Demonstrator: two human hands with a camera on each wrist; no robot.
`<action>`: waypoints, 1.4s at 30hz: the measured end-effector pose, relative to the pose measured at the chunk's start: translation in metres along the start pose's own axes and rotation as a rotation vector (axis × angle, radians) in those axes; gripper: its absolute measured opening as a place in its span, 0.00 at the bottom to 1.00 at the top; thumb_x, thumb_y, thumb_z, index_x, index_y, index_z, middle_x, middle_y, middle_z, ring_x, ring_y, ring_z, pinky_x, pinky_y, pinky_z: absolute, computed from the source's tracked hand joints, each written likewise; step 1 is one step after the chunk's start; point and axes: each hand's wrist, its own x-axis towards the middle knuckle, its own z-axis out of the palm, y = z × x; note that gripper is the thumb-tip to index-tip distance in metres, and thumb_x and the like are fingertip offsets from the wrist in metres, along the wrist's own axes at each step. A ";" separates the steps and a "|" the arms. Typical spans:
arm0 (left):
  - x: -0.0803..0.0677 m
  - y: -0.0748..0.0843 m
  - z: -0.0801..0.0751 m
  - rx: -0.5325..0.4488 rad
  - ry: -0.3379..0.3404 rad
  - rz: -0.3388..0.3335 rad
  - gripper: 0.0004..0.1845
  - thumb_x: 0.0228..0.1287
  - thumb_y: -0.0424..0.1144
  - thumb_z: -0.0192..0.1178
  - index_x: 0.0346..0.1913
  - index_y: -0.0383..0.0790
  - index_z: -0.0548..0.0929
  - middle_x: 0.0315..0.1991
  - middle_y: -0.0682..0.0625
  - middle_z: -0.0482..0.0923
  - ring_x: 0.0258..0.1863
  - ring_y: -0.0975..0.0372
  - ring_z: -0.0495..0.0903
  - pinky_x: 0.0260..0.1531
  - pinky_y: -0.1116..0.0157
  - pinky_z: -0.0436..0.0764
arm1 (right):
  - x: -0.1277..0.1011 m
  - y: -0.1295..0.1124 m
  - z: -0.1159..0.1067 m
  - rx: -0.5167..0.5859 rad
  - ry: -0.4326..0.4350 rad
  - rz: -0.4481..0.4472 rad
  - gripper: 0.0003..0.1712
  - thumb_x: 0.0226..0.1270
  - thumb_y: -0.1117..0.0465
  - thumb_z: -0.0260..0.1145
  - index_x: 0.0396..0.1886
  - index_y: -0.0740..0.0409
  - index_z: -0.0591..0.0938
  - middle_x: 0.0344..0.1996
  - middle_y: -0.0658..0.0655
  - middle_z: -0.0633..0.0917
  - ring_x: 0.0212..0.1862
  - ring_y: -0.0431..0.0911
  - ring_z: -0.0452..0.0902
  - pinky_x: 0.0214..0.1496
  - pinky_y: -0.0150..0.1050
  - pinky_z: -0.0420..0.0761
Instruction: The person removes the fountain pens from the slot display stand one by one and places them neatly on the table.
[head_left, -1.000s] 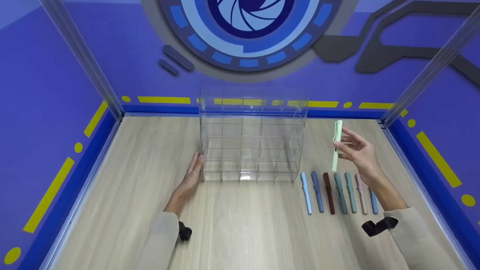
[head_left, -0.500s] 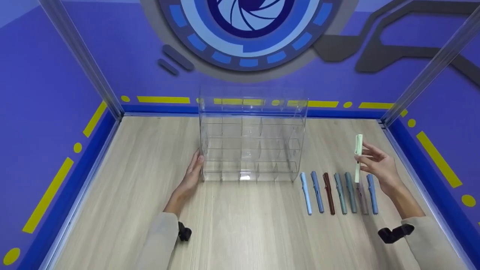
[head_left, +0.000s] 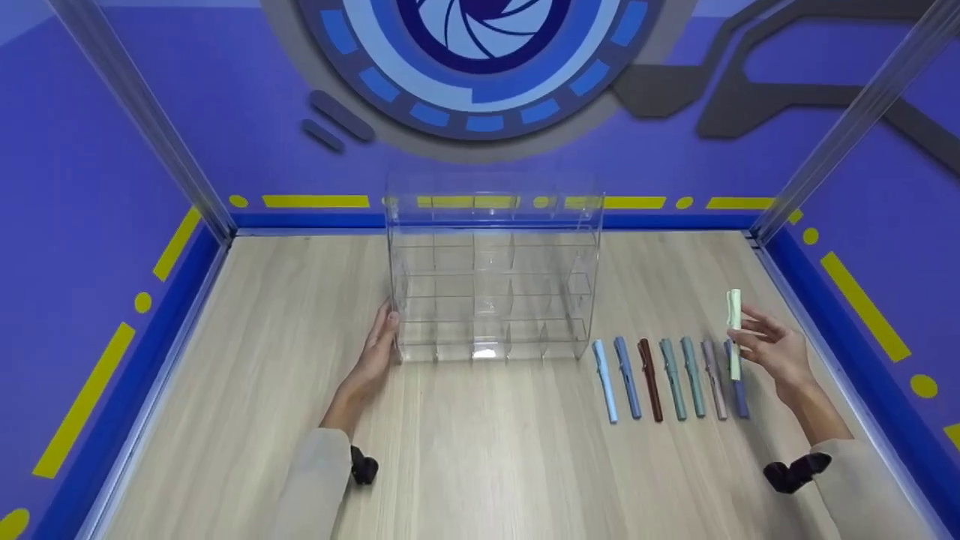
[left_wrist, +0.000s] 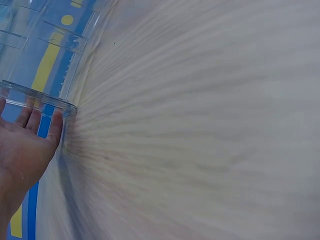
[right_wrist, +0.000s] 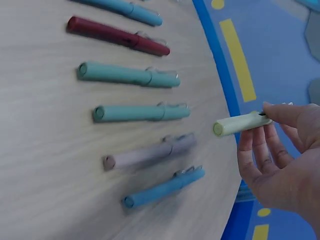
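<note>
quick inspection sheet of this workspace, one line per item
surface: pale wood-grain table, bordered by a blue edge with yellow marks.
job's things: clear organiser with rows of compartments, standing upright, no pens seen in it; pale green pen held above the table; seven pens lying side by side to the organiser's right.
clutter: nothing seen.
hands: left hand rests flat against the organiser's left wall; right hand pinches the pale green pen over the right end of the row.
cables: nothing seen; a black strap shows at each wrist.
surroundings: purple walls with a round blue emblem, metal posts at the corners.
</note>
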 end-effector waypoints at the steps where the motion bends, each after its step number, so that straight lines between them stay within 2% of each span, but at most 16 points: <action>1: 0.000 0.000 0.000 -0.004 -0.001 0.004 0.39 0.81 0.64 0.33 0.84 0.53 0.34 0.85 0.46 0.27 0.84 0.49 0.27 0.82 0.44 0.32 | 0.000 0.002 -0.003 -0.012 0.005 0.008 0.29 0.68 0.64 0.72 0.68 0.51 0.79 0.38 0.35 0.85 0.38 0.30 0.85 0.39 0.25 0.86; 7: 0.004 0.001 0.001 -0.014 0.010 0.010 0.38 0.82 0.63 0.33 0.84 0.54 0.36 0.85 0.47 0.29 0.84 0.50 0.27 0.82 0.45 0.32 | 0.002 0.018 -0.019 -0.110 0.053 0.061 0.28 0.69 0.62 0.72 0.68 0.46 0.80 0.35 0.31 0.83 0.37 0.28 0.83 0.38 0.24 0.85; 10: 0.005 0.001 0.001 -0.012 0.018 0.022 0.37 0.82 0.62 0.33 0.84 0.54 0.37 0.85 0.47 0.30 0.84 0.50 0.28 0.82 0.44 0.32 | 0.002 0.029 -0.023 -0.160 0.094 0.107 0.26 0.70 0.62 0.71 0.66 0.47 0.80 0.34 0.29 0.82 0.36 0.26 0.81 0.38 0.24 0.85; 13: 0.005 0.001 0.001 -0.002 0.019 0.029 0.37 0.83 0.61 0.32 0.84 0.52 0.36 0.85 0.45 0.30 0.84 0.48 0.28 0.81 0.43 0.32 | 0.001 0.039 -0.026 -0.225 0.125 0.156 0.26 0.71 0.64 0.70 0.68 0.54 0.78 0.32 0.28 0.81 0.35 0.26 0.79 0.39 0.23 0.85; 17: 0.005 -0.001 0.001 0.008 0.021 0.035 0.37 0.84 0.59 0.32 0.84 0.49 0.36 0.85 0.43 0.30 0.84 0.47 0.29 0.81 0.43 0.33 | -0.002 0.049 -0.032 -0.331 0.153 0.200 0.32 0.71 0.64 0.69 0.72 0.67 0.71 0.29 0.27 0.78 0.34 0.25 0.77 0.37 0.23 0.84; 20: 0.004 -0.002 0.001 0.015 0.022 0.032 0.37 0.83 0.60 0.32 0.84 0.49 0.36 0.85 0.44 0.30 0.84 0.47 0.29 0.81 0.42 0.33 | -0.003 0.053 -0.036 -0.379 0.157 0.216 0.35 0.71 0.65 0.69 0.73 0.71 0.68 0.28 0.28 0.78 0.33 0.26 0.77 0.35 0.25 0.83; 24: 0.002 0.000 0.000 0.003 0.018 0.015 0.38 0.81 0.64 0.32 0.84 0.53 0.36 0.85 0.47 0.30 0.84 0.49 0.28 0.82 0.44 0.33 | -0.006 0.059 -0.037 -0.415 0.148 0.210 0.36 0.71 0.66 0.68 0.73 0.72 0.67 0.29 0.31 0.78 0.32 0.26 0.78 0.35 0.26 0.85; 28: 0.001 0.001 -0.001 0.002 0.025 0.008 0.39 0.80 0.65 0.33 0.84 0.56 0.37 0.85 0.48 0.30 0.84 0.50 0.28 0.82 0.45 0.34 | -0.009 0.063 -0.035 -0.500 0.152 0.180 0.32 0.71 0.65 0.68 0.70 0.73 0.71 0.33 0.40 0.83 0.31 0.24 0.77 0.33 0.26 0.85; 31: 0.000 0.002 -0.001 0.016 0.027 0.004 0.39 0.81 0.64 0.33 0.84 0.54 0.36 0.85 0.46 0.29 0.84 0.49 0.28 0.82 0.44 0.33 | -0.009 0.065 -0.033 -0.580 0.170 0.156 0.28 0.71 0.65 0.68 0.67 0.73 0.75 0.39 0.57 0.89 0.29 0.23 0.75 0.31 0.26 0.83; 34: 0.000 0.002 0.000 0.019 0.034 -0.014 0.39 0.81 0.64 0.34 0.84 0.53 0.36 0.85 0.46 0.29 0.84 0.49 0.28 0.82 0.45 0.34 | -0.009 0.067 -0.032 -0.646 0.172 0.131 0.27 0.71 0.65 0.68 0.66 0.73 0.76 0.49 0.73 0.86 0.29 0.21 0.72 0.29 0.24 0.80; 37: -0.002 0.001 0.001 0.016 0.034 -0.029 0.39 0.81 0.65 0.34 0.84 0.54 0.37 0.85 0.47 0.29 0.84 0.50 0.28 0.82 0.46 0.34 | -0.007 0.068 -0.033 -0.707 0.164 0.103 0.27 0.71 0.64 0.67 0.65 0.72 0.77 0.55 0.77 0.83 0.30 0.19 0.68 0.28 0.21 0.76; 42: -0.002 0.000 0.002 0.005 0.028 -0.019 0.39 0.81 0.65 0.33 0.84 0.55 0.37 0.85 0.47 0.29 0.84 0.50 0.28 0.82 0.46 0.33 | -0.006 0.070 -0.032 -0.742 0.177 0.104 0.26 0.72 0.63 0.66 0.65 0.72 0.77 0.57 0.77 0.81 0.34 0.23 0.68 0.29 0.17 0.70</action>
